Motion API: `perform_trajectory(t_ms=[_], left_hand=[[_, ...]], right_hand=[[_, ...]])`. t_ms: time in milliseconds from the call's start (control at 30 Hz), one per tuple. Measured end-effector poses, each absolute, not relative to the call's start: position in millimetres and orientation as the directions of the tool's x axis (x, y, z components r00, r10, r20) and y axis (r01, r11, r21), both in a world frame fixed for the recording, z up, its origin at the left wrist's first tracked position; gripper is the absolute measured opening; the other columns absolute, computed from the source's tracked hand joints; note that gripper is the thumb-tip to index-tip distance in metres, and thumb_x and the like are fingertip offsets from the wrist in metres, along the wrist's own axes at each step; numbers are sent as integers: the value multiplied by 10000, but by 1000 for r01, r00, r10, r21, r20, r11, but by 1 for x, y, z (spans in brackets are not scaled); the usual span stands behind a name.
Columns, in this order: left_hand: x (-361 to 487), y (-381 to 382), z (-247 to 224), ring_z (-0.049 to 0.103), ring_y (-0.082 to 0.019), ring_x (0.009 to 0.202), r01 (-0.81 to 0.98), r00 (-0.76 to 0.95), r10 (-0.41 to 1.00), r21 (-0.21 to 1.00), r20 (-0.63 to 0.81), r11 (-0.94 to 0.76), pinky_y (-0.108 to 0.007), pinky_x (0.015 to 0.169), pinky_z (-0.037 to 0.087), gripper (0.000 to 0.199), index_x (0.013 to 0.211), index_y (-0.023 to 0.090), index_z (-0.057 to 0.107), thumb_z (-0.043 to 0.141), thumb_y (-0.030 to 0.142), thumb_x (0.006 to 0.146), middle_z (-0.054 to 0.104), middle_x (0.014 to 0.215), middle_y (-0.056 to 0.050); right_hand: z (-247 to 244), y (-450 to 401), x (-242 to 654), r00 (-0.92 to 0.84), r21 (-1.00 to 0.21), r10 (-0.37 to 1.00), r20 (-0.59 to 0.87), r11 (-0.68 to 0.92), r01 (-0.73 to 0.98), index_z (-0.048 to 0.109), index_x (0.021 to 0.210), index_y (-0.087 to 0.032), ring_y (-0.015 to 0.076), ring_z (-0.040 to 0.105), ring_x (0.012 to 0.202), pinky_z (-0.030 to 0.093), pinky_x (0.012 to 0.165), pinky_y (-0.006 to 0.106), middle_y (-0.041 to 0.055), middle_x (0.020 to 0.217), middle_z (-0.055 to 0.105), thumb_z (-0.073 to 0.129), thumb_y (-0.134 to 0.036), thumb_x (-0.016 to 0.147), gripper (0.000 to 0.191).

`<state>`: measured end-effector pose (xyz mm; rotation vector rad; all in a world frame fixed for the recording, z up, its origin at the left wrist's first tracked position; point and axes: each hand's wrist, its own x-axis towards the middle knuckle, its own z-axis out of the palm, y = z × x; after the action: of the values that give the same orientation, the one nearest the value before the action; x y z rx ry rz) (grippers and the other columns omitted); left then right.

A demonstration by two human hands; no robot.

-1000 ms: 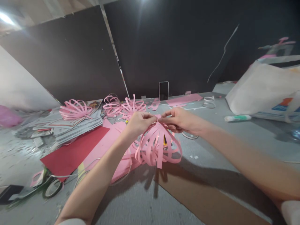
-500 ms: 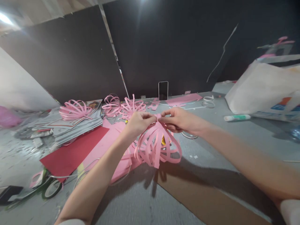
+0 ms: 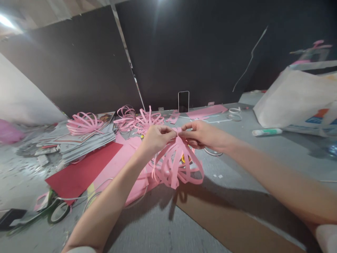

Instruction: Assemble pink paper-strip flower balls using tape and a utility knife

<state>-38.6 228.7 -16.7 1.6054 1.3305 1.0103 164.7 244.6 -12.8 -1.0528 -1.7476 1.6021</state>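
Both hands pinch the gathered top of a pink paper-strip ball (image 3: 171, 165), whose looped strips fan out and hang below the fingers. My left hand (image 3: 159, 137) is closed on the top from the left, thumb and forefinger together. From the right, my right hand (image 3: 198, 134) closes its fingertips on the same spot, almost touching the left. The exact overlap of the strips is hidden by the fingertips. Something yellow (image 3: 186, 159) shows through the strips.
Finished pink strip balls (image 3: 150, 121) lie behind my left hand, another (image 3: 84, 123) on a paper stack (image 3: 89, 147). Red paper (image 3: 84, 172), scissors (image 3: 58, 212), a brown board (image 3: 226, 218), a glue stick (image 3: 267, 132) and a white bag (image 3: 286, 98) surround the work. A phone (image 3: 183, 102) leans on the dark wall.
The hanging strips have swung and turned slightly. Both hands keep their pinch at the top in nearly the same place.
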Motion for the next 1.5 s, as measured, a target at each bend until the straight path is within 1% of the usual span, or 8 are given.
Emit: perform_trajectory(t_ms=[233,367,833,967,1067,1300,1400,1500], left_hand=[[-40,225,-14,462,-94,596,336,235,970,931,64,-143,-266,604,356,291,704,166,728,736,427,834,599,645,7],[-41,222,-11,438,-99,592,371,257,966,920,30,-127,-275,610,343,334,672,177,714,759,471,824,554,605,20],[-41,220,-5,526,-105,645,348,286,958,931,7,-110,-286,724,428,148,689,197,774,757,269,817,641,657,9],[-41,223,-9,558,-116,703,318,288,957,940,25,-120,-288,746,440,116,740,200,794,760,288,808,691,740,-5],[-41,225,-13,548,-122,698,334,301,953,933,31,-136,-293,726,435,139,757,203,803,768,329,804,686,735,-8],[-42,225,-13,552,-125,703,349,314,949,927,24,-139,-298,733,446,160,765,198,805,767,348,805,679,730,-9],[-43,225,-13,583,-132,733,372,301,954,923,-16,-102,-303,771,465,182,800,201,821,791,380,797,700,761,-13],[-43,225,-13,613,-135,758,327,296,953,944,-64,-38,-304,797,480,204,846,205,831,783,403,821,725,807,-20]], right_hand=[[-14,246,166,-542,-984,833,-115,-22,175,636,858,-199,70,347,456,189,436,243,-70,525,462,794,-506,874,345],[-13,245,166,-538,-984,835,-117,-24,176,638,858,-197,69,353,454,197,435,240,-71,526,465,793,-488,877,331],[-8,244,166,-557,-981,821,-128,-23,192,613,819,-201,72,370,453,207,416,243,-57,536,463,762,-473,894,318],[-5,242,168,-523,-966,837,-161,-24,257,639,880,-211,81,386,422,191,387,250,-35,526,522,751,-481,897,293],[-3,241,169,-515,-950,842,-160,9,311,660,933,-209,86,399,399,196,364,262,-5,550,589,733,-481,908,283],[-1,240,169,-528,-955,837,-143,24,297,632,876,-203,85,443,407,217,365,238,-16,528,575,745,-499,902,317],[0,241,171,-532,-958,837,-126,36,284,634,872,-203,64,372,390,204,373,232,-49,503,511,750,-495,908,317],[-1,241,173,-543,-963,833,-106,50,263,641,886,-207,51,295,383,180,375,235,-71,495,456,737,-509,923,319]])
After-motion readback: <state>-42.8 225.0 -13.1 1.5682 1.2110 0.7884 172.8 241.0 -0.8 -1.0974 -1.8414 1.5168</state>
